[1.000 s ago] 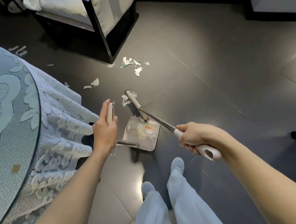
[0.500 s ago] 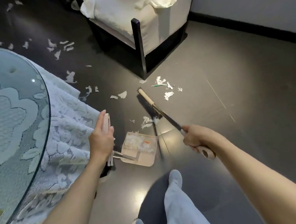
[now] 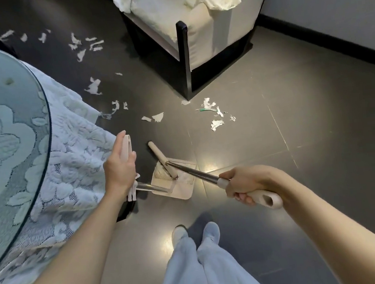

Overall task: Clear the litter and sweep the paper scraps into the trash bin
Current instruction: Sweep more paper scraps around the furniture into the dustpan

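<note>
My left hand grips the beige top handle of a long-handled dustpan, whose tray lies on the dark floor in front of my feet. My right hand grips the broom handle. The beige broom head lies across the dustpan's far edge. White paper scraps lie beyond the pan near the chair corner. More paper scraps are scattered along the table's side and further back on the floor. No trash bin is in view.
A round glass-topped table with a white lace cloth fills the left. A cream armchair with black legs stands ahead. A dark skirting board runs along the right wall. My feet stand just behind the dustpan.
The broom head reached out to the scraps near the chair, then came back onto the dustpan's edge; the scraps just ahead of the pan are gone. The view has tilted up, showing more of the chair.
</note>
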`<state>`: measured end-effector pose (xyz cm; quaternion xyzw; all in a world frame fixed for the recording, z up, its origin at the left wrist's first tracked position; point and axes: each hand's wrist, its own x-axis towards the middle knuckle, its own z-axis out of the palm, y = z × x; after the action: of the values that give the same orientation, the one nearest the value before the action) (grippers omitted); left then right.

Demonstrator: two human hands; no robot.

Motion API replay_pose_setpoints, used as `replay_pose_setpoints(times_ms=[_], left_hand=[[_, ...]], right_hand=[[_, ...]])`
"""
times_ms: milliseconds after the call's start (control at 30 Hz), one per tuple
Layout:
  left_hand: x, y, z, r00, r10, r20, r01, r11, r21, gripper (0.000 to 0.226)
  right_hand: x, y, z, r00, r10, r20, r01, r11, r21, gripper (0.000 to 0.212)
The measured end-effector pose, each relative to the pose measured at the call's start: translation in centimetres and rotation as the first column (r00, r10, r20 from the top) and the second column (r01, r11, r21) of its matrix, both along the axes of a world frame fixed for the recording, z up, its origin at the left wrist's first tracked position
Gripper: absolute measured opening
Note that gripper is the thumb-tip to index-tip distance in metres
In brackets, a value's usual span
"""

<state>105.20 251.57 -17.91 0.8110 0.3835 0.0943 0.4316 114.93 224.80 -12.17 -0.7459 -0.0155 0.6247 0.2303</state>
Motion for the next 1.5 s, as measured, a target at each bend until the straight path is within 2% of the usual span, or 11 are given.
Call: replay_pose_setpoints(times_ms=[100,267,567,733,900,1000,1100,1333,1500], left_hand=[[0.0,-0.3,0.3,1.0,-0.008,-0.002,0.008,1.0,-0.005,0.049],[1.5,-0.7,0.7,0.999,-0.017,0.047,0.017,1.0,-0.01,0.051],[9.2,-2.4,1.1,0.991,-0.113,0.068,0.115,0.993,-0.025,0.055],[14.6,-3.6,0.4,0.979,-0.199,0.036,0.2,0.979,-0.031,0.055],[21.3,-4.3,-0.1,0.97,-0.242,0.026,0.243,0.97,-0.029,0.054],[24.7,-4.1,0.0,0.958,-0.286,0.02,0.286,0.958,-0.031,0.054],[26.7,-3.6,0.0,0.95,-0.313,0.011,0.313,0.949,-0.028,0.054],[29.2,-4.7,0.0,0.956,-0.292,0.019,0.293,0.955,-0.045,0.054],[29.1,-4.9,-0.1,0.969,-0.247,0.029,0.248,0.965,-0.081,0.053]], right_hand=[[0.2,-0.6,0.8,0.999,-0.013,0.031,0.013,1.0,0.009,0.039],[1.5,-2.0,1.7,0.985,-0.16,0.067,0.16,0.987,0.006,0.045],[6.4,-4.5,1.4,0.907,-0.374,0.196,0.378,0.926,0.016,0.042],[11.8,-5.6,0.0,0.884,-0.359,0.298,0.383,0.923,-0.024,0.03],[18.0,-5.7,-2.3,0.901,-0.243,0.359,0.307,0.942,-0.133,0.029],[21.5,-4.8,-3.6,0.916,-0.226,0.331,0.293,0.941,-0.169,0.036],[23.5,-3.4,-4.4,0.921,-0.308,0.237,0.346,0.928,-0.14,0.038],[22.3,-1.0,-3.6,0.919,-0.395,0.017,0.395,0.914,-0.094,0.043],[21.9,-1.8,-0.6,0.925,-0.378,-0.033,0.374,0.922,-0.099,0.026]])
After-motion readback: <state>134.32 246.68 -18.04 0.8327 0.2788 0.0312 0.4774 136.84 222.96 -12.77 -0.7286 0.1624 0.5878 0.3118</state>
